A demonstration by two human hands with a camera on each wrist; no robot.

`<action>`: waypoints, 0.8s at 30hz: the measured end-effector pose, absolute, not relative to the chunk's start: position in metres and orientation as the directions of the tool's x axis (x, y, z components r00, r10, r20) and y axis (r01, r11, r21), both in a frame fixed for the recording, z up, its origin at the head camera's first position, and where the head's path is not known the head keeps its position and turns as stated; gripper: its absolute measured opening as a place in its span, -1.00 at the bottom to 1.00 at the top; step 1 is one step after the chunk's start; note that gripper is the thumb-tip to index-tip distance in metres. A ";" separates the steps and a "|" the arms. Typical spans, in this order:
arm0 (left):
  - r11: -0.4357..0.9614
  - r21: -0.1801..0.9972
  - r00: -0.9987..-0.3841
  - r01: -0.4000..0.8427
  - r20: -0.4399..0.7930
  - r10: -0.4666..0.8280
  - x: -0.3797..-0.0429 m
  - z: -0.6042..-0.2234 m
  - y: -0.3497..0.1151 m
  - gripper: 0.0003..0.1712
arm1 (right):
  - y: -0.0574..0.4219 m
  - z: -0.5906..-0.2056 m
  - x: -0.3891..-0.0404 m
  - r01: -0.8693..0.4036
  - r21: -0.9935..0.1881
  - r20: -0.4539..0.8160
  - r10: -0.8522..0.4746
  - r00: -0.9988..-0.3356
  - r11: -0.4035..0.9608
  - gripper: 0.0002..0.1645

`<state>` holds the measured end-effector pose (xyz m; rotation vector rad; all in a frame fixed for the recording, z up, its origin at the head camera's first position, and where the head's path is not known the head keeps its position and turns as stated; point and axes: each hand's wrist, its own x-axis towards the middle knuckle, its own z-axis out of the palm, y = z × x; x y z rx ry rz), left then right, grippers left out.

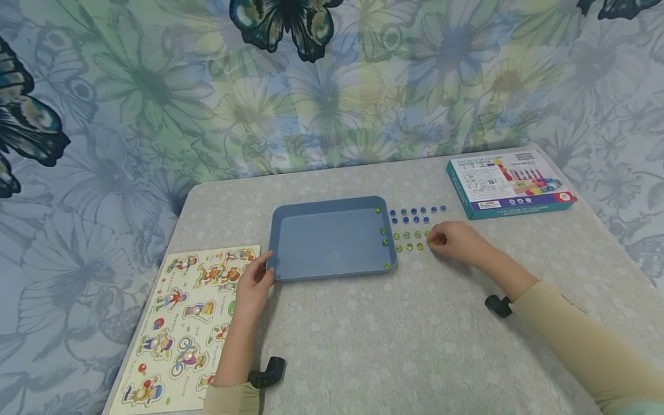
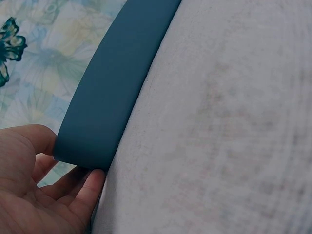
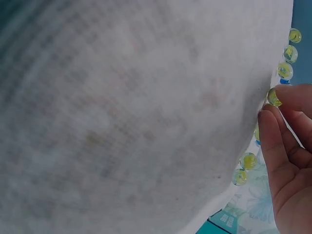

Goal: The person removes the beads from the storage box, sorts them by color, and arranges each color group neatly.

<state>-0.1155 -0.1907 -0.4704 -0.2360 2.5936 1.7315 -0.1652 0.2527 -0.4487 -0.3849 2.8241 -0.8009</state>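
Observation:
A blue-grey tray (image 1: 332, 239) lies on the table, with several green marbles (image 1: 385, 242) along its right inner side. My left hand (image 1: 254, 288) grips the tray's near left corner; in the left wrist view, curled fingers meet the tray's wall (image 2: 105, 92). To the right of the tray, two rows of blue marbles (image 1: 414, 219) lie behind two rows of yellow-green marbles (image 1: 409, 246). At the right end of these rows, my right hand (image 1: 456, 245) pinches a yellow-green marble (image 3: 274, 97) between thumb and fingers, low at the tabletop. Two more marbles (image 3: 248, 161) show beyond the fingers.
A teal-and-white game box (image 1: 510, 183) lies at the back right. On the left is a wooden picture puzzle board (image 1: 181, 328), partly under my left forearm. Behind the table hangs a floral backdrop (image 1: 332, 104). Each wrist wears a black camera (image 1: 498, 306).

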 end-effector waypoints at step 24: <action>0.384 0.912 -0.988 -0.146 -0.112 -0.110 -0.115 -0.469 -0.192 -0.53 | 0.147 -0.398 -0.163 -0.539 -0.368 -0.167 -0.624 -0.763 0.757 -0.91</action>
